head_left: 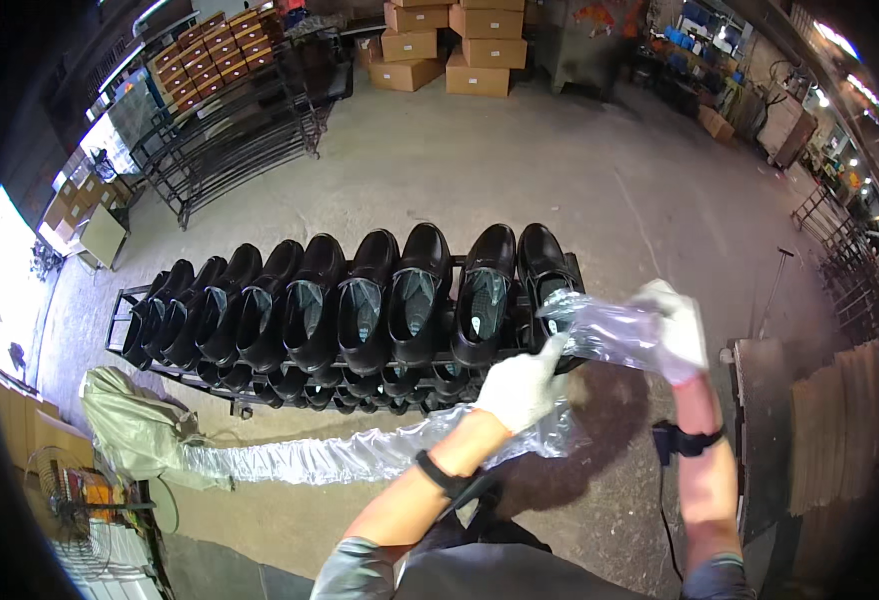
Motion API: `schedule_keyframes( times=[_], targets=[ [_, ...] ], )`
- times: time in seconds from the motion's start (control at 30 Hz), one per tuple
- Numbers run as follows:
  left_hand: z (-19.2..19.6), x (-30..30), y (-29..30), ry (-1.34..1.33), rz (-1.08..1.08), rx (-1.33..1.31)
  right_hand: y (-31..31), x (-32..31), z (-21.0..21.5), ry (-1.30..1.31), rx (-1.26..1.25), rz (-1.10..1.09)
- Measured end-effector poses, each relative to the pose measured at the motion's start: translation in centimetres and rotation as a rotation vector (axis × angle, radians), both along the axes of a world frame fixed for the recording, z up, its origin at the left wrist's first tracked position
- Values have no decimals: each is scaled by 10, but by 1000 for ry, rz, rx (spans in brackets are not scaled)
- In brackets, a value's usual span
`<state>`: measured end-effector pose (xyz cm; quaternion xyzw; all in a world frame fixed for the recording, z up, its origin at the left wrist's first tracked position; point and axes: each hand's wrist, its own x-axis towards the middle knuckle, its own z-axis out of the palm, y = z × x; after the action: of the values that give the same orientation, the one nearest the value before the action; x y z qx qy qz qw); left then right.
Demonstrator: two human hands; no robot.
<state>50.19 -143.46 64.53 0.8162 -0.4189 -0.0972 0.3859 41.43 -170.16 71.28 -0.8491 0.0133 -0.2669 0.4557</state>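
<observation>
My right hand (675,330), in a white glove, is closed on a crumpled piece of clear plastic film (610,328). The film stretches left over the opening of the rightmost black shoe (543,252). My left hand (518,392), also gloved, is closed just in front of that shoe, with one digit pointing up at the film. A long clear plastic strip (310,461) runs from a pale green sack (125,425) to my left hand, and its crumpled end shows beside the wrist. The left fingertips are partly hidden. Several black shoes (317,290) stand in a row, some with clear film inside.
The shoes stand on a dark metal rack (118,318) with more shoes on a lower level. A fan (60,490) is at lower left. Empty racks (230,150) and stacked cartons (410,45) stand farther back. A dark-edged table with brown sheets (830,430) is at right.
</observation>
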Motion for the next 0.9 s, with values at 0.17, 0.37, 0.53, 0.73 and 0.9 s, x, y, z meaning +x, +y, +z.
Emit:
schedule_keyframes(
  times=[0.17, 0.37, 0.53, 0.73, 0.9],
  targets=[
    [-52, 15, -48, -104, 12, 25, 29, 125, -95, -97, -832, -178],
    [-57, 28, -28, -3, 107, 38, 74, 116, -35, 319, -590, -188],
    [-52, 22, -33, -73, 74, -62, 35, 141, -65, 220, -830, -323],
    [-40, 17, 15, 295, -10, -174, 96, 1, -41, 322, -78, 138],
    [-46, -30, 43, 366, -237, -219, 109, -69, -86, 179, -301, 37]
  ],
)
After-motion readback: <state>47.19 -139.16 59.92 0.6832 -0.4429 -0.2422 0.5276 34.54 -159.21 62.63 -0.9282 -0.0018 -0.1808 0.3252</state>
